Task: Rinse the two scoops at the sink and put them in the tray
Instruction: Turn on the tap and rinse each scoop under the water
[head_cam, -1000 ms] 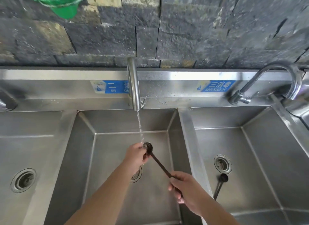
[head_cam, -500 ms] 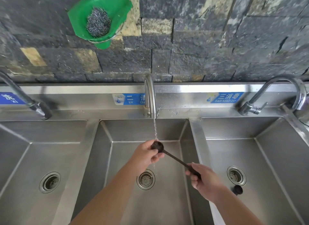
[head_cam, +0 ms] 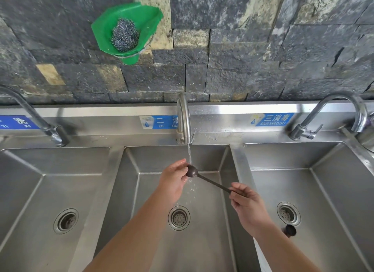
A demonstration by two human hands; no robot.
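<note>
A dark long-handled scoop [head_cam: 204, 177] is held over the middle sink basin [head_cam: 141, 190], its bowl right under the thin stream of water from the middle faucet [head_cam: 183, 118]. My left hand [head_cam: 174, 179] wraps its fingers around the bowl. My right hand [head_cam: 245, 201] pinches the far end of the handle. A second dark scoop [head_cam: 290, 230] lies in the right basin [head_cam: 334, 190] beside its drain, mostly hidden behind my right forearm. No tray is in view.
A green holder [head_cam: 129, 26] with a steel-wool scourer hangs on the stone wall above. The left basin [head_cam: 40, 190] has its own faucet [head_cam: 36, 118], and another faucet [head_cam: 327, 111] curves over the right basin. Blue labels line the steel backsplash.
The view has tilted upward, bringing the green holder into sight. Both hands keep the scoop under the stream, and its bowl has turned over beneath the water.
</note>
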